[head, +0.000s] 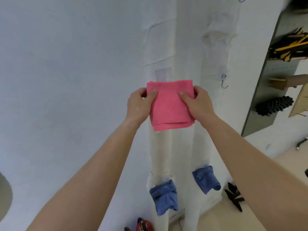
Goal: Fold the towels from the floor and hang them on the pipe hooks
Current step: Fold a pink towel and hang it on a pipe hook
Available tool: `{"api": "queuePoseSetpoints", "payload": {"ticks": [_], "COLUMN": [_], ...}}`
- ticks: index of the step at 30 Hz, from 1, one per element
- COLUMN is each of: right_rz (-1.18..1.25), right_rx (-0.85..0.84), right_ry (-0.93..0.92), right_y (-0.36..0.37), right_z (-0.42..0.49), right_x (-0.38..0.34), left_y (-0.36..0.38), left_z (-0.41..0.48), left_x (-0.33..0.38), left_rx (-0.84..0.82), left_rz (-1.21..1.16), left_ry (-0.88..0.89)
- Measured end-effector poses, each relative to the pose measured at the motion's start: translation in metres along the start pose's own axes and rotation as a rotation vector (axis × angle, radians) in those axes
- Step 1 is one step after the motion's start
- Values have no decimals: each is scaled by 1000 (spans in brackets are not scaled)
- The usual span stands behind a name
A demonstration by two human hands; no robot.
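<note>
Head view: the left hand (140, 104) and right hand (198, 104) each pinch a side edge of the folded square pink cloth towel (170, 105), held up before the leftmost white wrapped pipe (160, 147). Any hook there is hidden; hanging blind could miss, letting the fold drop open.

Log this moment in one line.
pink towel: folded, held up | left hand: pinches left edge | right hand: pinches right edge | hook: free, right pipe | blue towels: hung below
</note>
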State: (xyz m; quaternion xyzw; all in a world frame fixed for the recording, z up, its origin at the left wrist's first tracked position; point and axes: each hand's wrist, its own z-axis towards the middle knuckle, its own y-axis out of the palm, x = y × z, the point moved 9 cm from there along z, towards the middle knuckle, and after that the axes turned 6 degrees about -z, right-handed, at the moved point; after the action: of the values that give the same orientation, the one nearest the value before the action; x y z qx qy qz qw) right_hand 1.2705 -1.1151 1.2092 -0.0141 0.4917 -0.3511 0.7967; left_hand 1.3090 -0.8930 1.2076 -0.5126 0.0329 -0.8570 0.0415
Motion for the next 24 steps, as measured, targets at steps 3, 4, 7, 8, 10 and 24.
{"api": "queuePoseSetpoints", "payload": {"ticks": [3, 4, 7, 8, 10, 24], "right_rz": [-5, -4, -2, 13, 85, 80], "right_rx": [-75, -112, -206, -234, -302, -229], "right_ry": [18, 39, 96, 127, 210, -207], "right_y": [8, 13, 32, 39, 54, 36], "right_z": [46, 58, 75, 75, 68, 51], "right_x": [4, 11, 34, 44, 62, 28], "left_y": [6, 6, 6, 6, 10, 16], "left_z": [35, 43, 52, 50, 39, 26], "left_x": [4, 0, -27, -40, -66, -23], "left_rx": [29, 46, 74, 70, 61, 90], "left_rz": [38, 52, 12, -10, -35, 294], "left_ry": [-37, -56, -155, -200, -289, 285]}}
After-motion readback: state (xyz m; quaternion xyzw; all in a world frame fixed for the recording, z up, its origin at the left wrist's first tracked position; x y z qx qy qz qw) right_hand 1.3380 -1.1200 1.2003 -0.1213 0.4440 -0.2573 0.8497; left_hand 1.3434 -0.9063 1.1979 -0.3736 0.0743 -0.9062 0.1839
